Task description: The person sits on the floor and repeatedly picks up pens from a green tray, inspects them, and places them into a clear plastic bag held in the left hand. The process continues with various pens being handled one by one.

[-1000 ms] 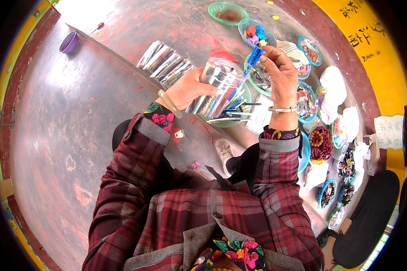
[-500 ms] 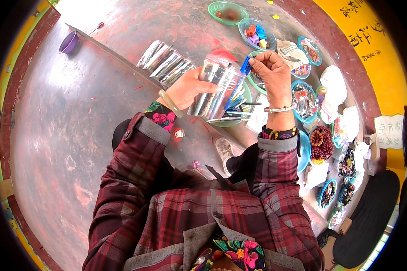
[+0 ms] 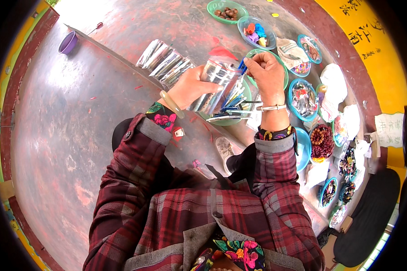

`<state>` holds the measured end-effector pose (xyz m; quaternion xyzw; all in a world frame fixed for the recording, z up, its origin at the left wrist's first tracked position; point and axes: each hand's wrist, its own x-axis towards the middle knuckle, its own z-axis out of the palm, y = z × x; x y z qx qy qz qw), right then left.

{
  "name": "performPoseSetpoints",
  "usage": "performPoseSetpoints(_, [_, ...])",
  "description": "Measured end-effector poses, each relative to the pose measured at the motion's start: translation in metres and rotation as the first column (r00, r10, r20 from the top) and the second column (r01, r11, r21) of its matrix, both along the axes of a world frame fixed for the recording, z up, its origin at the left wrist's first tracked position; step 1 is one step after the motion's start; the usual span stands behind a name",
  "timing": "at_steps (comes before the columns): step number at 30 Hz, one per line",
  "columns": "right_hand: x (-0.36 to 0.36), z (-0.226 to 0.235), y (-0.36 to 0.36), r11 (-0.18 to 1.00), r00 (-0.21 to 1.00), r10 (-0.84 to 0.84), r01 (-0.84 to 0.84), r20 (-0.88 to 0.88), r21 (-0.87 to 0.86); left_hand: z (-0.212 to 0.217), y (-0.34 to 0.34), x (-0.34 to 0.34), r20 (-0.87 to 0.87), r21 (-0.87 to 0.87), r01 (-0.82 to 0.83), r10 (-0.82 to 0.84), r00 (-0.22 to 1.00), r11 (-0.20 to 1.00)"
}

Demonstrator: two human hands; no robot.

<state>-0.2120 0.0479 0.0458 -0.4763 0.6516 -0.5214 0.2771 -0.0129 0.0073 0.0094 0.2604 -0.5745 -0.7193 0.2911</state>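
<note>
My left hand [image 3: 193,87] grips a clear zip bag [image 3: 219,80] packed with pens, its thumb lying across the front. Beside the bag's upper right corner, my right hand [image 3: 267,77] is closed in a pinch on a blue pen [image 3: 243,67]. Much of that pen is hidden by the bag and fingers, so I cannot tell whether its lower end is inside. Below the bag, loose pens [image 3: 234,108] lie in a green basin [image 3: 222,123]. Left of the bag, several filled pen bags [image 3: 171,65] lie in a row on the floor.
A green basin [image 3: 251,53] stands behind my right hand. Bowls of coloured items [image 3: 258,32], packets [image 3: 304,100] and dark red beads [image 3: 322,142] line the right side. A brown-filled green bowl [image 3: 227,14] is far off; a purple basin [image 3: 68,43] stands far left.
My right hand has shifted slightly left, and the blue pen has dropped lower against the bag, so less of it shows. The left hand and bag stay nearly in place.
</note>
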Motion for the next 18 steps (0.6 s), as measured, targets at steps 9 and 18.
performPoseSetpoints(9, [-0.002,0.008,0.006,0.955,0.959,0.271,-0.257,0.082,-0.150,0.002,-0.008,0.007,-0.258,0.315,0.071,0.013,0.966,0.947])
performPoseSetpoints(18, [0.000,0.011,0.008,0.935,0.915,0.296,-0.337,-0.275,-0.115,0.002,-0.004,0.007,-0.318,0.383,0.079,0.051,0.947,0.920])
